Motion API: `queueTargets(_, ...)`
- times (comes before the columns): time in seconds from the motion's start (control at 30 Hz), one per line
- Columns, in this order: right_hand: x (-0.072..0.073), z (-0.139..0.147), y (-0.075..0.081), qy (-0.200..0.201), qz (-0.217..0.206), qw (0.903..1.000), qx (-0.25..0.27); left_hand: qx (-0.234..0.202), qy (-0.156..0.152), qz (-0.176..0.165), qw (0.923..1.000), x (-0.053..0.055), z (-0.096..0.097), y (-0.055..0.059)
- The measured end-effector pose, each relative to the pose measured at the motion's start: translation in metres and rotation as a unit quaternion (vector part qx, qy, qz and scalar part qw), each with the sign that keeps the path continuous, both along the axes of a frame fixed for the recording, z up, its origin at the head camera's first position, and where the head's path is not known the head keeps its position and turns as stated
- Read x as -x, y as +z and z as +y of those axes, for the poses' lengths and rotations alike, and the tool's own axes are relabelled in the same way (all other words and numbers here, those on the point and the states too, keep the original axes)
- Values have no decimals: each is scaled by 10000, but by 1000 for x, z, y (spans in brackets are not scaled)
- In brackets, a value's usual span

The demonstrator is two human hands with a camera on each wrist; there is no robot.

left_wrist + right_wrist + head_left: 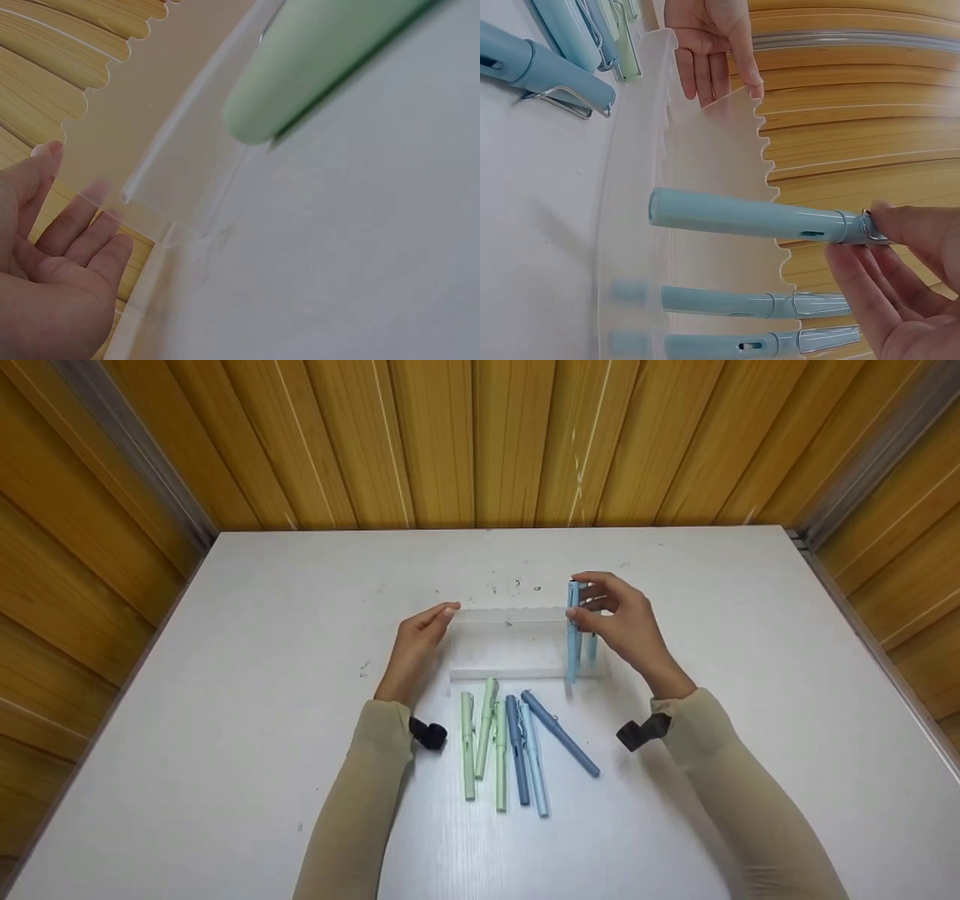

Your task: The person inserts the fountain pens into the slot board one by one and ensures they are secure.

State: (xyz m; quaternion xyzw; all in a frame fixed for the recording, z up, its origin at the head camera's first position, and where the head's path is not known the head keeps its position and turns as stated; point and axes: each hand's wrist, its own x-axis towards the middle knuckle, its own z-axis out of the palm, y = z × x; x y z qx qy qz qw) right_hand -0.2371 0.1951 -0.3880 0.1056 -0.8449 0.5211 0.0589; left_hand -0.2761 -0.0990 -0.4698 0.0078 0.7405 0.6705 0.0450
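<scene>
My right hand [626, 615] pinches a light blue pen [735, 215] near its clip end, thumb on one side and fingers on the other. The pen stands upright at the right part of a clear pen rack [502, 649] with a scalloped back edge. Two more light blue pens [720, 301] rest in the rack beside it, seen in the right wrist view. My left hand [418, 641] holds the rack's upper left corner between thumb and index finger, its other fingers loosely bent behind the panel.
Several pens lie in front of the rack: green pens [467, 746], dark blue pens [562, 735] and a light blue one [534, 765]. The white table [225, 697] has small dark marks. Yellow wood-patterned panels [502, 442] stand at its back and sides.
</scene>
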Motion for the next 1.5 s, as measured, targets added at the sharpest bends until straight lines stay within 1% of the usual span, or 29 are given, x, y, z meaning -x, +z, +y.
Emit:
queueTargets(0.13,4,0,-2,-133,69,9998,93,-185,-54,7,9998,0,0,1)
queueTargets(0.33,8,-1,-6,-223,75,9993,276,-8,28,46,10000,0,0,1)
queueTargets(0.47,11,1,-8,-294,152,9982,496,38,-7,38,10000,0,0,1)
queueTargets(0.6,13,2,-10,-386,233,9973,578,85,-15,6,10000,0,0,2)
queueTargets(0.9,16,1,-13,-493,324,9976,371,191,56,11,9998,1,0,1)
queueTargets(1.13,17,2,-13,-449,502,9975,236,-234,-40,21,9997,1,0,1)
queueTargets(1.3,19,3,-14,-434,522,9976,99,-152,1,50,9999,1,1,1)
queueTargets(1.5,17,2,-17,-337,441,9984,-48,-143,-8,66,9999,0,0,-1)
